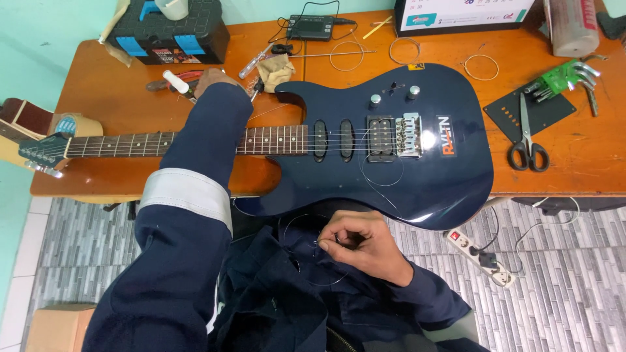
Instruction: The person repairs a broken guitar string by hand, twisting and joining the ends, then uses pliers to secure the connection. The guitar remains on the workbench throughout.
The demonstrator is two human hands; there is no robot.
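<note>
A dark blue electric guitar (365, 140) lies flat across the orange table (117, 98), neck pointing left. My left hand (212, 79) reaches over the neck to the table's far side and closes on tools there, among them a white-handled one (175, 81) and red-handled pliers (171, 79). My right hand (355, 240) sits low over my lap, fingers pinched on a thin loose guitar string (306, 221) that curls in a loop and runs up toward the bridge (409, 135).
Black scissors (527, 140) and green hex keys (566, 78) lie at the right on a black plate. A black-and-blue tool case (171, 32), a tuner (312, 27) and coiled strings (481, 66) sit at the back. A power strip (479, 257) lies on the floor.
</note>
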